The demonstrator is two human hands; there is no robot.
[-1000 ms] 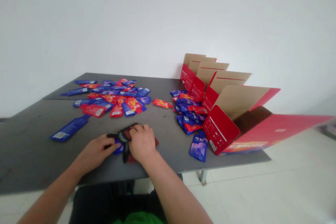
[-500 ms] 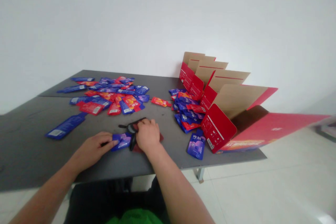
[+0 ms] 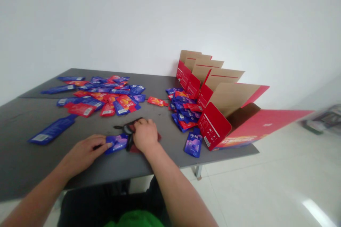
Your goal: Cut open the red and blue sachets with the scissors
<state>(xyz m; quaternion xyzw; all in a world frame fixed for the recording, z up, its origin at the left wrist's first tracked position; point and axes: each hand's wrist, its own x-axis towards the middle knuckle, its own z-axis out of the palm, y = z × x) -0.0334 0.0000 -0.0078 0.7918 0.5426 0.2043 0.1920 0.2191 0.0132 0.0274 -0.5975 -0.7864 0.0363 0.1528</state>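
Observation:
My left hand (image 3: 85,151) lies on the grey table (image 3: 23,156), its fingertips pinching the near end of a blue sachet (image 3: 117,142). My right hand (image 3: 145,135) is closed over a black tool (image 3: 125,127) with dark handles, which lies on a dark red sheet (image 3: 159,137). The tool meets the right end of that sachet. What the right fingers grip under the palm is partly hidden.
A spread of red and blue sachets (image 3: 101,95) covers the far middle of the table, with one long blue pack (image 3: 52,129) at the left. Another heap (image 3: 183,111) lies beside a row of open red cartons (image 3: 215,92). A single blue pouch (image 3: 193,144) sits near the table's front edge.
The blue sachet has come out from under the black tool toward the left and now shows fully. Both hands stay close together; the view has shifted rightward.

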